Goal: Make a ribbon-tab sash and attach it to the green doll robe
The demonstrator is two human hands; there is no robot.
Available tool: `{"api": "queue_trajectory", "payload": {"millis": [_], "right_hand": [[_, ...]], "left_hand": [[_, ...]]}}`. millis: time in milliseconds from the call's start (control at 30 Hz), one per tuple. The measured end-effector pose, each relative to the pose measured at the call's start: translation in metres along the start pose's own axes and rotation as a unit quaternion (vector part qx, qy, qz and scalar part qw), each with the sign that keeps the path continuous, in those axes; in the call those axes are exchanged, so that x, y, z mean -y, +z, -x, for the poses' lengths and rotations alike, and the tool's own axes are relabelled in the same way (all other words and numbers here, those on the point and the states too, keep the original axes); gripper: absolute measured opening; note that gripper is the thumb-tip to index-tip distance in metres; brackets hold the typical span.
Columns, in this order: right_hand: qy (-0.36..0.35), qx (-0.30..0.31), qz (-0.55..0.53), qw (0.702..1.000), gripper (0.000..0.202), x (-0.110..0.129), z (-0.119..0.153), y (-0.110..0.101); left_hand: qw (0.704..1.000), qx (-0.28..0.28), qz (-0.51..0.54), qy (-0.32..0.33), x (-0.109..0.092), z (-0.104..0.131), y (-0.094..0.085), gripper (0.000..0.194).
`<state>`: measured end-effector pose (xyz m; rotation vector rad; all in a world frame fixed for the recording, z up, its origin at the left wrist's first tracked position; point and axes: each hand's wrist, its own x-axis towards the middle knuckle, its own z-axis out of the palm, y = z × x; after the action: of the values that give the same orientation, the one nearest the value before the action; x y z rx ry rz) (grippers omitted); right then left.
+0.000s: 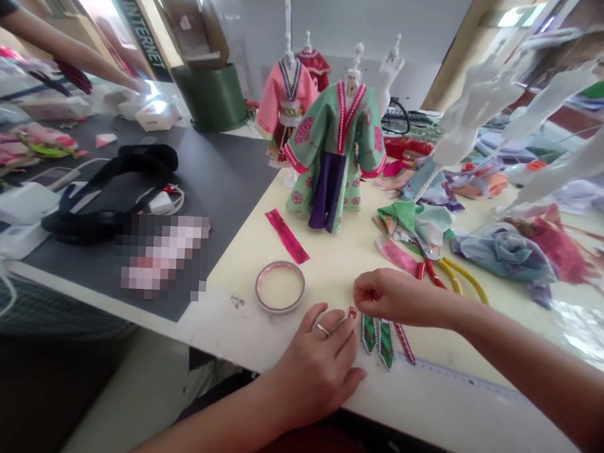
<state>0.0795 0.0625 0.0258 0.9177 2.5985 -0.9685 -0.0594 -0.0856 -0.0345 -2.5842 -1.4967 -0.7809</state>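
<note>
My left hand (321, 357) rests on the table's front edge, fingers bent and apart, a silver ring on one. Beside its fingertips lies a small red patterned piece (352, 313). My right hand (386, 297) is closed just beyond it, fingers curled inward; a bit of red shows there, but what it pinches is unclear. Below the right hand lie two green pointed strips with beaded white borders (385, 344) and a narrow red beaded strip (405, 343). A flat tape roll (278, 310) sits left of the hands, with a crimson strip (287, 236) behind it.
Small mannequins wear a green robe (306, 140) and a pink robe (272, 95) at the back. Scissors with yellow handles (462, 277) lie among fabric scraps (506, 252) at right. Bare white mannequins (472, 114) lean there. Black headphones (128, 185) lie left; another person's arm (74, 46) reaches in.
</note>
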Motion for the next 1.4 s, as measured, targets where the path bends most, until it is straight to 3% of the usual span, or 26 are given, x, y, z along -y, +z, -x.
{"api": "queue_trajectory", "payload": {"millis": [433,1400], "right_hand": [[0.029,0.074,0.003,0.997,0.012,0.001,-0.011,-0.004],[0.032,0.131,0.022,0.991,0.008,0.003,-0.025,-0.011]], "left_hand": [[1.0,0.005,-0.005,0.004,0.001,0.002,0.003,0.04],[1.0,0.03,0.005,-0.004,0.002,0.001,0.003,0.043]]}}
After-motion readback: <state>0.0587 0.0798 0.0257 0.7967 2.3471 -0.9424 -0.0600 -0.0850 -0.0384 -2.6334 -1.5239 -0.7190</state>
